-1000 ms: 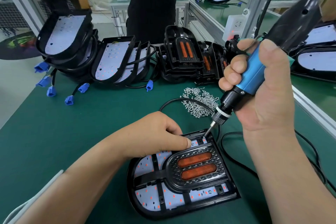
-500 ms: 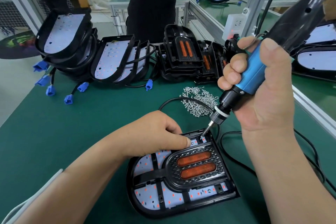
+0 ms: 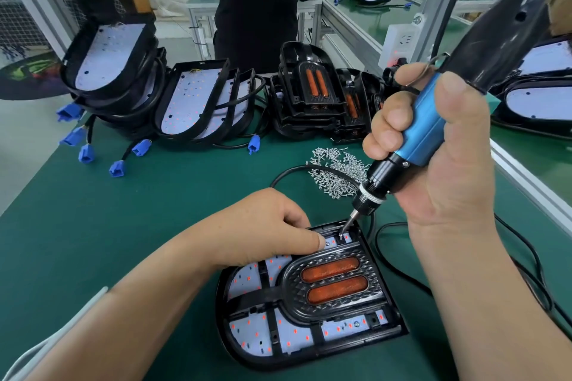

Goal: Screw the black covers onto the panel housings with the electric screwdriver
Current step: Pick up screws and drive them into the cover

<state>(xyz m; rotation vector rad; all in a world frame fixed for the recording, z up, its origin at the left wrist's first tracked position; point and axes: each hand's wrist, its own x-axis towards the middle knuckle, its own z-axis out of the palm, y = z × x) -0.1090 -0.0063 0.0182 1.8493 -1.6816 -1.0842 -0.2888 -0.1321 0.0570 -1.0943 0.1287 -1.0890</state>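
My right hand (image 3: 448, 145) clamps the blue-barrelled electric screwdriver (image 3: 424, 130), bit in the far corner of the black plastic cover (image 3: 334, 294). The cover sits on the black oval panel housing (image 3: 235, 346) near the green counter (image 3: 123, 210)'s front edge. My left hand (image 3: 263, 226) curls onto its far rim. One cover partway fastened, I judge; the uncovered housings (image 3: 198, 102) along the far edge are still to do.

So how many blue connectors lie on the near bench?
6. Five connectors fan out at left; one lies farther right. Housings may hide more.
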